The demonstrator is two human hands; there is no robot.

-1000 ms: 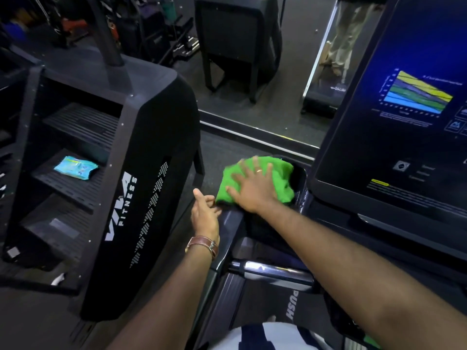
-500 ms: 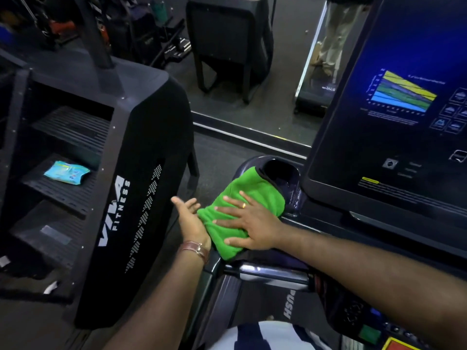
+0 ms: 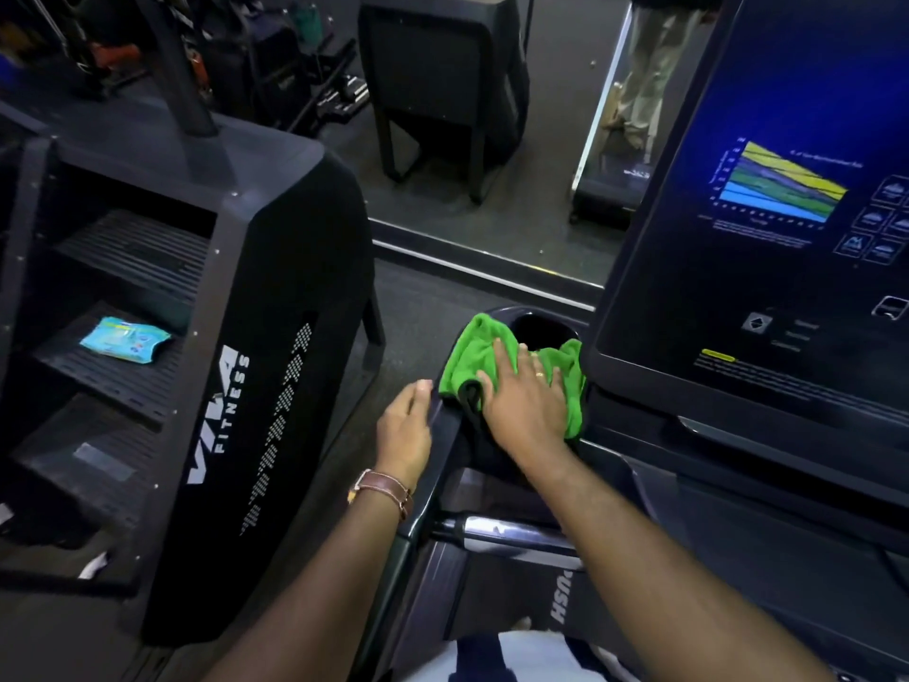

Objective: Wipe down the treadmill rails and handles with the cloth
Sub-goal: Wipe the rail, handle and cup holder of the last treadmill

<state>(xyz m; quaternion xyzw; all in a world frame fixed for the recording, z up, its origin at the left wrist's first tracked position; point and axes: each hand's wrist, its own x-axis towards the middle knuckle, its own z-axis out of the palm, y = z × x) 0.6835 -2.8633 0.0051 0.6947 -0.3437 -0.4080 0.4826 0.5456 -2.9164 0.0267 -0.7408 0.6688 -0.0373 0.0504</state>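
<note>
At frame centre, we are pressing the soft, light green cloth (image 3: 484,359) flat-fingered with the right hand (image 3: 524,398) beside the cup holder (image 3: 543,332); the left hand (image 3: 406,425), fingers relaxed, is resting on the treadmill rail (image 3: 445,435)

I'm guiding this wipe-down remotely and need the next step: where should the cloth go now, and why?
Probably draw the right hand back toward the body, sliding the green cloth down the dark side rail. The cloth sits bunched at the cup holder end, and the left hand rests on the rail's outer edge.

green cloth (image 3: 472,356), black treadmill (image 3: 654,460) (blue screen (image 3: 787,140)) — dim
</note>
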